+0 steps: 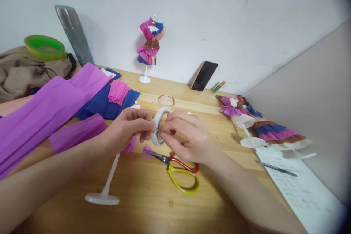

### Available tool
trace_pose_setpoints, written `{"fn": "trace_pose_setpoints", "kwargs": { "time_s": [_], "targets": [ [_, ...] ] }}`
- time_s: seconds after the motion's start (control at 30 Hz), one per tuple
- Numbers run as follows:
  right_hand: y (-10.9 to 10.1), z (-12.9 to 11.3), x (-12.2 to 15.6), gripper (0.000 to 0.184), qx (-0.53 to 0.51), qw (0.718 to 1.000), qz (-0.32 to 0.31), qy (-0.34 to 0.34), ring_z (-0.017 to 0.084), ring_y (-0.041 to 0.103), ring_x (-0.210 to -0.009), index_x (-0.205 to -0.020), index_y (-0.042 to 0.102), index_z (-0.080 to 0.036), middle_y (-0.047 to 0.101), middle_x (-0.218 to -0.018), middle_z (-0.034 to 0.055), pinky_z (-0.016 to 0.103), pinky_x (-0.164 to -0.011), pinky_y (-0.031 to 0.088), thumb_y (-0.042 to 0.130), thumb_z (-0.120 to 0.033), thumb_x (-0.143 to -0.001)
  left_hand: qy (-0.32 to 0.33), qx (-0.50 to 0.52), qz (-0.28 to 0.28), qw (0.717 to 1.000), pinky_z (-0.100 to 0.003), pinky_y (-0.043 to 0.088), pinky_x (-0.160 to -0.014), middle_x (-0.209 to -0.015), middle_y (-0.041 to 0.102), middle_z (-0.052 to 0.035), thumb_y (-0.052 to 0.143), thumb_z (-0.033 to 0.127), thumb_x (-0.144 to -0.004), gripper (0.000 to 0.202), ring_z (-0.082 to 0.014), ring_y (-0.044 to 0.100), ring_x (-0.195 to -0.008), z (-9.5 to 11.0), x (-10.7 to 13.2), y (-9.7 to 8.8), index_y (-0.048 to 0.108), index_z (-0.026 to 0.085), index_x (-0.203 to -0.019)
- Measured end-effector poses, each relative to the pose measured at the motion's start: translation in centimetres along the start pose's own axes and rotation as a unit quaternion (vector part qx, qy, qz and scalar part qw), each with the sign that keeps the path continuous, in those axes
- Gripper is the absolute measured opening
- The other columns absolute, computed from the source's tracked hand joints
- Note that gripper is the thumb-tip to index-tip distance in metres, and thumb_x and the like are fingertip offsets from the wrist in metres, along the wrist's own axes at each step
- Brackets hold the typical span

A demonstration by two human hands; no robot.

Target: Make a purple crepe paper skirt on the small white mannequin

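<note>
Between my two hands is a roll of white tape (157,131), held upright above the table. My left hand (128,126) pinches its left side between thumb and fingers. The bent fingers of my right hand (189,135) are at the roll's right edge; motion blurs this hand, and what its fingertips pinch is hidden. Just below lie scissors (182,166) with one red and one yellow handle, blades slightly apart, near a purple paper scrap (148,152). A white doll stand (105,193) lies under my left forearm, its upper part hidden by my left hand.
Purple crepe paper (55,106) and blue paper (95,104) cover the left side. A paper-dressed doll form (149,45) stands by the wall, with a phone (204,76) to its right. More dressed forms (233,111), a pen (279,169) and a written sheet (307,190) lie right. A flask (74,34) stands back left.
</note>
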State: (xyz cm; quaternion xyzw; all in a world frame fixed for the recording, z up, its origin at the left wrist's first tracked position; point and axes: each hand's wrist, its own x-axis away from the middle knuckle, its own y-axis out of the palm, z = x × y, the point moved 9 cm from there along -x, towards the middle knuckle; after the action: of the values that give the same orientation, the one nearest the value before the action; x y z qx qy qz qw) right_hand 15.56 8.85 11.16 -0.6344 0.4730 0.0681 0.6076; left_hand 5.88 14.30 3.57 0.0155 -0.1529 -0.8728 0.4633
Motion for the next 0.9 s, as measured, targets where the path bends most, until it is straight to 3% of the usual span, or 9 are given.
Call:
{"fn": "trace_pose_setpoints", "kwargs": {
  "time_s": [0.1,0.23,0.4,0.5,0.6,0.67,0.8,0.9],
  "targets": [
    [0.7,-0.4,0.1,0.011,0.035,0.999,-0.007,-0.013,0.015,0.058,-0.071,-0.080,0.055,-0.018,0.062,-0.079,0.0057,0.027,-0.059,0.045,0.054,-0.011,-0.089,0.014,-0.025,-0.008,1.000,-0.019,0.037,-0.049,-0.049,0.057,0.0013,0.065,0.017,-0.069,0.015,-0.0072,0.049,-0.048,0.1,0.1,0.4,0.063,0.013,-0.054],
    [1.4,0.0,0.1,0.018,0.045,0.999,-0.022,-0.009,0.013,0.047,-0.060,-0.072,0.046,-0.021,0.052,-0.069,0.0005,0.024,-0.050,0.036,0.045,-0.005,-0.082,0.025,-0.035,-0.010,0.999,-0.020,0.035,-0.048,-0.048,0.056,0.0016,0.064,0.017,-0.068,0.016,-0.0074,0.048,-0.047,0.2,0.0,0.6,0.062,0.014,-0.053],
    [-0.7,2.3,-0.2,0.024,0.045,0.998,0.012,0.040,0.010,0.034,-0.051,-0.066,0.034,-0.023,0.037,-0.059,-0.0044,0.024,-0.047,0.027,0.039,-0.003,-0.079,0.033,-0.094,-0.020,0.995,-0.021,0.034,-0.049,-0.050,0.055,0.0019,0.062,0.020,-0.071,0.018,-0.0078,0.045,-0.048,0.7,0.0,0.6,0.060,0.014,-0.054],
    [-1.0,3.1,-0.3,0.027,0.044,0.995,-0.080,0.046,0.010,0.034,-0.049,-0.061,0.034,-0.022,0.035,-0.056,-0.0048,0.025,-0.048,0.026,0.042,-0.004,-0.079,0.045,-0.161,-0.040,0.985,-0.021,0.033,-0.051,-0.056,0.052,0.0030,0.060,0.021,-0.074,0.019,-0.0075,0.043,-0.053,1.1,0.4,1.0,0.057,0.015,-0.057],
    [-0.5,3.7,0.1,0.020,0.035,0.977,-0.193,0.084,0.011,0.047,-0.056,-0.072,0.050,-0.019,0.054,-0.067,-0.0002,0.025,-0.053,0.034,0.044,0.000,-0.069,0.056,-0.229,-0.046,0.971,-0.021,0.031,-0.052,-0.063,0.048,0.0030,0.056,0.020,-0.078,0.020,-0.0079,0.042,-0.057,1.4,0.9,1.5,0.053,0.015,-0.059],
    [-1.0,3.6,0.0,0.024,0.024,0.980,-0.169,0.103,0.012,0.050,-0.058,-0.081,0.056,-0.017,0.059,-0.073,0.0013,0.024,-0.055,0.037,0.045,0.000,-0.068,0.055,-0.268,-0.048,0.961,-0.022,0.031,-0.051,-0.066,0.048,0.0025,0.054,0.020,-0.080,0.021,-0.0085,0.042,-0.058,1.3,1.1,1.7,0.051,0.016,-0.059],
    [-1.6,2.6,-0.4,0.004,0.010,0.993,-0.051,0.110,0.012,0.050,-0.059,-0.086,0.059,-0.016,0.055,-0.069,-0.0005,0.025,-0.056,0.039,0.061,-0.018,-0.083,0.090,-0.340,-0.050,0.935,-0.023,0.032,-0.054,-0.063,0.048,0.0027,0.049,0.017,-0.081,0.024,-0.0094,0.043,-0.059,1.3,1.3,2.3,0.047,0.017,-0.058],
    [-0.7,2.1,-0.5,0.009,0.009,0.994,-0.049,0.100,0.013,0.051,-0.064,-0.080,0.057,-0.017,0.055,-0.070,0.0004,0.025,-0.059,0.039,0.057,-0.016,-0.089,0.159,-0.392,-0.051,0.904,-0.024,0.030,-0.055,-0.059,0.046,0.0035,0.048,0.012,-0.079,0.024,-0.0089,0.042,-0.058,2.0,1.5,3.0,0.045,0.016,-0.056]
  ]
}}
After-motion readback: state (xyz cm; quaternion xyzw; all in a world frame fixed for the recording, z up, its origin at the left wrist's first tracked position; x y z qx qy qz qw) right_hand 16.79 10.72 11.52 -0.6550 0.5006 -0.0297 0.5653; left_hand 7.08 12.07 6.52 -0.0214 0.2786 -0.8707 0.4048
